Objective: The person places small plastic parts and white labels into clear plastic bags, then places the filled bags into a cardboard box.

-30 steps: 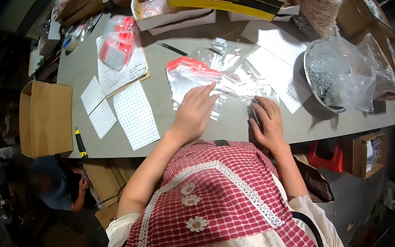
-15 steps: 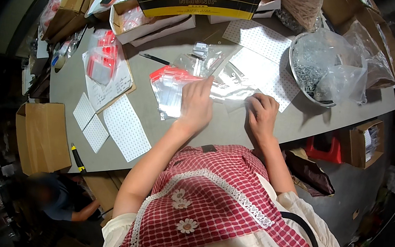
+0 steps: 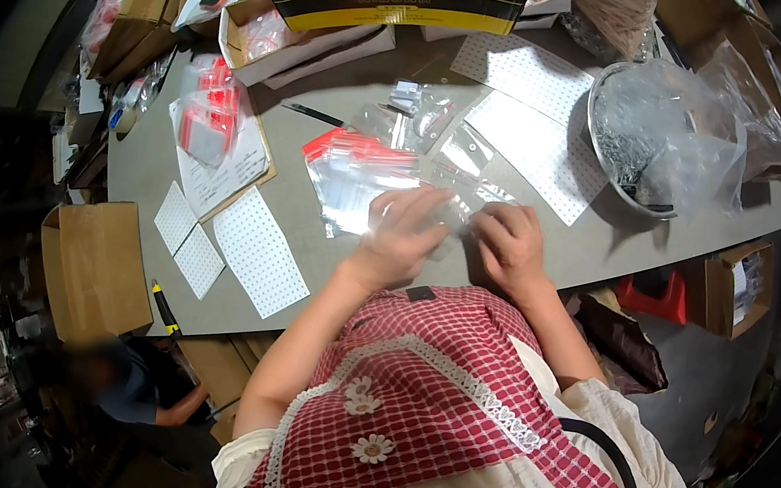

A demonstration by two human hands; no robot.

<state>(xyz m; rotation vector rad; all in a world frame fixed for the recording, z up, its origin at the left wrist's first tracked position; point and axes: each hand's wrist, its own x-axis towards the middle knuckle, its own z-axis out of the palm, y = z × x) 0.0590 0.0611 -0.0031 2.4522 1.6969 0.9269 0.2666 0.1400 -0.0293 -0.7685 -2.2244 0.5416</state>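
A small clear plastic bag (image 3: 456, 211) is stretched between my two hands, low over the table near my apron. My left hand (image 3: 402, 231) has its fingers bent onto the bag's left side. At the other side, my right hand (image 3: 513, 244) pinches it with curled fingers; the fingertips are partly hidden. Just left of my left hand lies a fanned pile of clear zip bags with red tops (image 3: 355, 177). Beyond the hands rest another clear bag (image 3: 467, 149) and a bag with small white pieces (image 3: 406, 98). A black pen (image 3: 314, 114) lies beside the pile.
A metal bowl of small metal parts (image 3: 619, 141), partly covered by plastic, stands at right. Printed white sheets (image 3: 541, 150) lie beside it, others (image 3: 262, 251) at left. Open boxes (image 3: 398, 13) line the back. A yellow-black cutter (image 3: 164, 307) sits at the left edge; a person (image 3: 131, 387) is beyond.
My left hand has drawn away from the red-topped bags, toward me and to the right. The hands are closer together, with the clear bag between them. The view has shifted slightly.
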